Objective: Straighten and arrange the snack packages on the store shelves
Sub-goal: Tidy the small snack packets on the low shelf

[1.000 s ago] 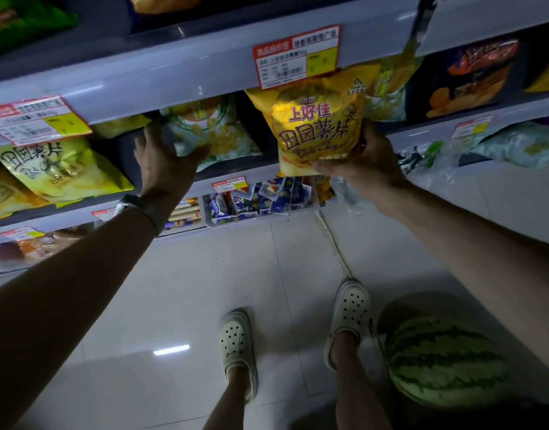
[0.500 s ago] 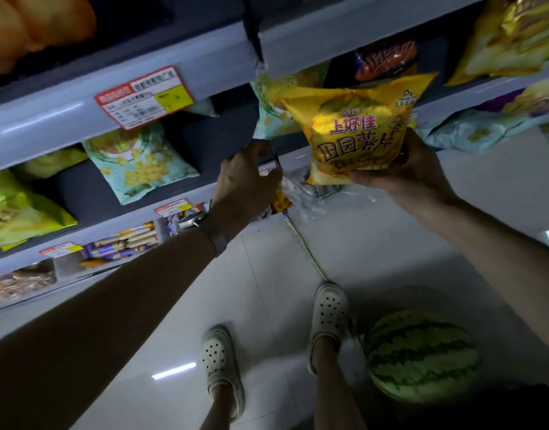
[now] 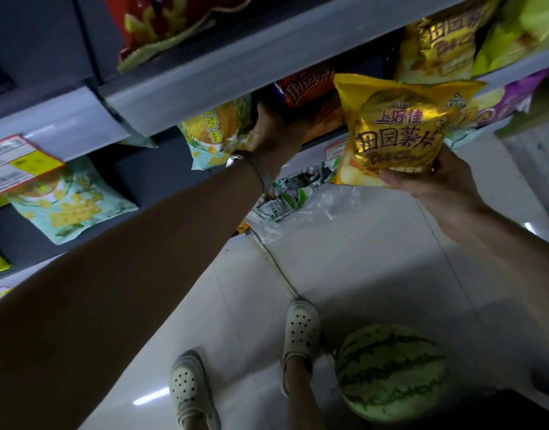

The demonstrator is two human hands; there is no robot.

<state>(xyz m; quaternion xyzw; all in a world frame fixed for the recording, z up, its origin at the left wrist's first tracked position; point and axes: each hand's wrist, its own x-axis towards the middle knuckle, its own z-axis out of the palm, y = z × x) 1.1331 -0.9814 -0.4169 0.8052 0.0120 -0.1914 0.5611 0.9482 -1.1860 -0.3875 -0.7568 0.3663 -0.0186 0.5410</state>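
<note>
My right hand (image 3: 434, 178) grips the bottom edge of a yellow chip bag (image 3: 397, 128) with red Chinese lettering and holds it upright in front of the shelf. My left hand (image 3: 273, 131) reaches into the middle shelf, its fingers hidden behind the grey shelf lip (image 3: 236, 76). It sits between a pale green corn snack bag (image 3: 214, 135) and an orange-red chip bag (image 3: 313, 94). I cannot see whether it holds either bag. A watch is on my left wrist.
Another pale green corn bag (image 3: 68, 203) lies on the shelf at left, under a price tag (image 3: 15, 162). Gold, green and purple bags fill the shelves at upper right. A watermelon (image 3: 391, 370) sits on the tiled floor by my right foot. Clear plastic wrap (image 3: 301, 209) hangs off the lower shelf.
The view has shifted right along the shelves. My left hand moved from the shelf edge up into the shelf beside the orange-red bag. My right hand still carries the yellow bag, further right.
</note>
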